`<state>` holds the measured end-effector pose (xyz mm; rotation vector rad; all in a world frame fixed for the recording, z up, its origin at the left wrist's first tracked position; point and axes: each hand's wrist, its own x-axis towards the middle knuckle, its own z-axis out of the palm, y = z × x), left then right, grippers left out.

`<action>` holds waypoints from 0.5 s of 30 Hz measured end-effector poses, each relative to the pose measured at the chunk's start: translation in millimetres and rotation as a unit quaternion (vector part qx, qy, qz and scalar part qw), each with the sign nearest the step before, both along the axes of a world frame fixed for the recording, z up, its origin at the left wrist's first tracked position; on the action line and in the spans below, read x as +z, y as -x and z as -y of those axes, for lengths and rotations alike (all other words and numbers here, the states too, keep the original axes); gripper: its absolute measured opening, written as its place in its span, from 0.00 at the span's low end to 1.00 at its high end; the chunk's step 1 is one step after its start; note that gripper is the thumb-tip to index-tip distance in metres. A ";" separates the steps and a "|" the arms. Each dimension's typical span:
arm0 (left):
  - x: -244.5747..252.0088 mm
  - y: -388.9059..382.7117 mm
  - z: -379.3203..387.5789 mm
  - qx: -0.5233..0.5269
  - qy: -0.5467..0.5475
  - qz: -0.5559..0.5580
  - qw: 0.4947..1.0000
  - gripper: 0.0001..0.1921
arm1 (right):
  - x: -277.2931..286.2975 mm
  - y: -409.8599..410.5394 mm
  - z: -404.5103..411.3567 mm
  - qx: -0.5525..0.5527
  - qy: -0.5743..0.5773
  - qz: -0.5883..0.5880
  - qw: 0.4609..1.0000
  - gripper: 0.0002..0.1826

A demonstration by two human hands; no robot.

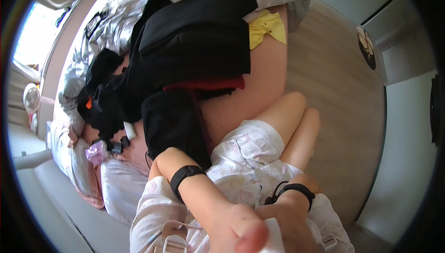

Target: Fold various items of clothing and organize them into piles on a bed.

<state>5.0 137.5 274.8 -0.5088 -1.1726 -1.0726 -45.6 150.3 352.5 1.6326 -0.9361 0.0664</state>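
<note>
My left hand (231, 227) is at the bottom edge, close to the camera, its thumb beside a small white object (275, 234). Against the other side of that object is my right hand (295, 227); the picture's edge cuts off its fingers, so the grip cannot be told. Both wrists wear black bands. Before me on the bed lie a stack of folded black clothes (194, 40), a dark red garment (208, 83) under it, a separate folded black garment (170, 120) and a loose black heap (107, 103). A yellow garment (266, 28) lies at the upper right of the bed.
A rumpled grey-white quilt (114, 20) covers the bed's far left part. Near the left lie a crinkled purple packet (96, 152), a white item (129, 130) and small black pieces (116, 147). The wooden floor (333, 79) runs along the right; a small white fan (31, 97) stands far left.
</note>
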 end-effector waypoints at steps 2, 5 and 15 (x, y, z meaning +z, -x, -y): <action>0.8 3.9 0.5 0.008 0.003 0.012 1.000 0.39 | 3.9 4.0 1.5 -0.029 -0.015 -0.024 0.999 0.41; 4.1 10.7 9.1 0.005 0.014 0.027 1.000 0.39 | 9.2 11.5 4.7 -0.059 -0.039 -0.033 0.997 0.41; 0.1 6.5 13.9 0.027 0.025 0.064 0.997 0.39 | 8.7 3.8 -40.2 -0.202 0.008 -0.163 0.966 0.40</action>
